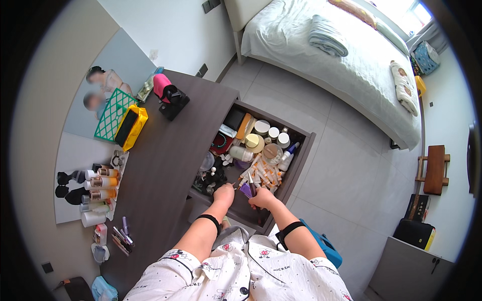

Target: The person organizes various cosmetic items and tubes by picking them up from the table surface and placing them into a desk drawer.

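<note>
An open drawer [309,142] of the dark wood-grain dressing table is in front of me. My right hand [263,198] is shut on a dark-handled cosmetic brush [251,183], its tip pointing away from me. Against that hand is a small purple item [246,190]; whether it is gripped too, I cannot tell. Over the drawer's front left part is my left hand [224,195], fingers partly hidden, next to black hair accessories [212,180]. Many small white tubes with orange marks [265,173] lie loose beyond my right hand. Jars with white lids [262,126] stand farther back.
On the tabletop [180,131] are a pink-and-black device [163,88], a yellow pack [135,128], a green lattice rack [113,116], several cosmetic bottles [103,183] and slim makeup pens [122,239]. A blue container [325,244] is by my right arm. Beyond the tiled floor stands a bed [286,41].
</note>
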A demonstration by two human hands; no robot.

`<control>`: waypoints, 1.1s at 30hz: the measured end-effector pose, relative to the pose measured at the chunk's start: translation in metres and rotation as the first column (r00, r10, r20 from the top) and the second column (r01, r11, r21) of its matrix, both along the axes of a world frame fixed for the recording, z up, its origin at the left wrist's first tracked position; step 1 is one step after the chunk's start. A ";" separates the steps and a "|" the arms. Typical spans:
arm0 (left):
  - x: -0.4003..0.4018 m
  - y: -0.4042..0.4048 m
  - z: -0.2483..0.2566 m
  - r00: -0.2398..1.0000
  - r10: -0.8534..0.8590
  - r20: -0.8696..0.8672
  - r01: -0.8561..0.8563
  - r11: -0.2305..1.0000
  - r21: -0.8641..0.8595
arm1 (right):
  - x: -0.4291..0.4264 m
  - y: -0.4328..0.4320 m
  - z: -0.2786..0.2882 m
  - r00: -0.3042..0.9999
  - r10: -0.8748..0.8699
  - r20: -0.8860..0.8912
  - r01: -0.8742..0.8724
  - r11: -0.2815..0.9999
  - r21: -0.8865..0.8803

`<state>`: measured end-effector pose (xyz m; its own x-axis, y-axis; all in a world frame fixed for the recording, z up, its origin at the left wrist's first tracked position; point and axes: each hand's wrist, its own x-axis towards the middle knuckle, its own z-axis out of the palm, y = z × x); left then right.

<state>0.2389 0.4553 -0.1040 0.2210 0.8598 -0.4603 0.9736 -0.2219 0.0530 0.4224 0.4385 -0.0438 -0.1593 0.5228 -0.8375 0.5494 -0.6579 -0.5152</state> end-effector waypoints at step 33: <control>-0.255 -0.026 0.129 -0.265 0.573 0.775 -0.443 0.642 -0.626 | -0.090 0.034 0.084 0.804 0.584 0.114 -0.571 0.811 -0.131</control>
